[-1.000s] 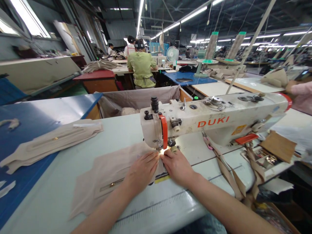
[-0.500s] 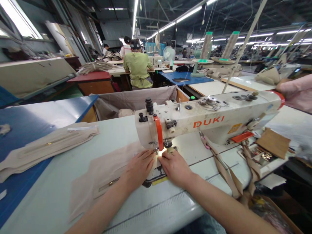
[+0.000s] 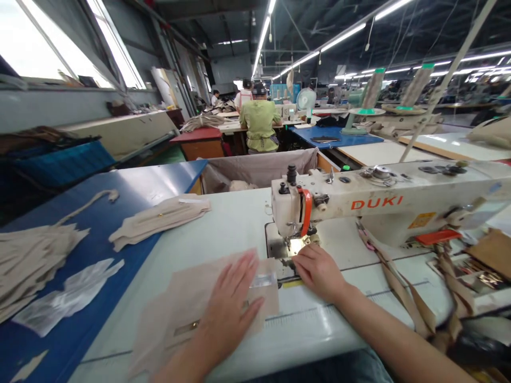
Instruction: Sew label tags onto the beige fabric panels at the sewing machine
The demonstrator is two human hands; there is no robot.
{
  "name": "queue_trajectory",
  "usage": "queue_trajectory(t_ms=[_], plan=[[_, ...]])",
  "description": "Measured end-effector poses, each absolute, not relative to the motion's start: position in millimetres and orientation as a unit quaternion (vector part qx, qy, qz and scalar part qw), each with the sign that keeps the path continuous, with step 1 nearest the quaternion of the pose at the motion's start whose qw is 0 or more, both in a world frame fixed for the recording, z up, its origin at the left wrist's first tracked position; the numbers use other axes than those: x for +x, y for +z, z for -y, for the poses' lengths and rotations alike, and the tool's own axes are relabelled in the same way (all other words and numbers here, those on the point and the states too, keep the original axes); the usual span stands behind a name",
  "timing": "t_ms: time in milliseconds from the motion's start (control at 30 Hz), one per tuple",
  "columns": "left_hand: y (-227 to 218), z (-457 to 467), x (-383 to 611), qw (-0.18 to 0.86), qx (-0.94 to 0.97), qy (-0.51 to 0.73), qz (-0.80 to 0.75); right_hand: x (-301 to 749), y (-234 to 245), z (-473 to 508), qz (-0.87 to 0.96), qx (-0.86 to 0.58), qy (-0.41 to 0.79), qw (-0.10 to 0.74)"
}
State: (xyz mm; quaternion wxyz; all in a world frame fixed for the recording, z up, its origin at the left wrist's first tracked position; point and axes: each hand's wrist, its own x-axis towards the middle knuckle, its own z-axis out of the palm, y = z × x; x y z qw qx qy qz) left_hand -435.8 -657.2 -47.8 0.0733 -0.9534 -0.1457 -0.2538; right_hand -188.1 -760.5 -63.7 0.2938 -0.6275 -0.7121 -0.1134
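Note:
My left hand (image 3: 230, 306) lies flat with fingers stretched on a beige fabric piece (image 3: 187, 298) that carries a zipper, left of the needle. My right hand (image 3: 319, 271) rests with curled fingers on the machine bed just below the presser foot (image 3: 297, 246); what its fingertips touch is hidden. The white DUKI sewing machine (image 3: 379, 205) stands across the pale table (image 3: 223, 223).
A sewn beige piece (image 3: 159, 218) lies at the table's left edge. Beige stacks (image 3: 27, 260) and clear plastic (image 3: 67, 298) lie on the blue side table (image 3: 131, 181). Beige strips (image 3: 403, 287) hang under the machine arm. A cloth bin (image 3: 259, 165) sits behind; people work at tables further back.
The fabric piece has come out from under the needle and slid left toward me with my left hand flat on it. My right hand stays by the presser foot. The view turned left.

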Motion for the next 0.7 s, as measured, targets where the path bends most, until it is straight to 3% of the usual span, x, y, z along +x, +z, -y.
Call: queue_trajectory(t_ms=[100, 200, 333, 467, 600, 700], plan=[[-50.5, 667.4, -477.0, 0.097, -0.944, -0.239, 0.207, -189.2, -61.4, 763.7, 0.715, -0.62, -0.116, 0.302], [-71.1, 680.0, -519.4, 0.08, -0.968, -0.128, 0.202, -191.4, -60.6, 766.9, 0.717, -0.61, -0.118, 0.317], [-72.5, 675.0, -551.0, -0.013, -0.982, -0.103, 0.161, -191.6, -66.4, 769.0, 0.721, -0.6, -0.111, 0.328], [7.9, 615.4, -548.8, -0.083, -0.912, -0.117, 0.384, -189.2, -75.3, 768.4, 0.723, -0.601, -0.124, 0.318], [113.2, 530.6, -532.4, 0.094, -0.787, -0.212, 0.572, -188.7, -77.5, 767.8, 0.722, -0.596, -0.154, 0.315], [141.8, 480.7, -515.0, 0.124, -0.784, -0.231, 0.563, -185.6, -76.8, 766.0, 0.731, -0.571, -0.197, 0.318]])
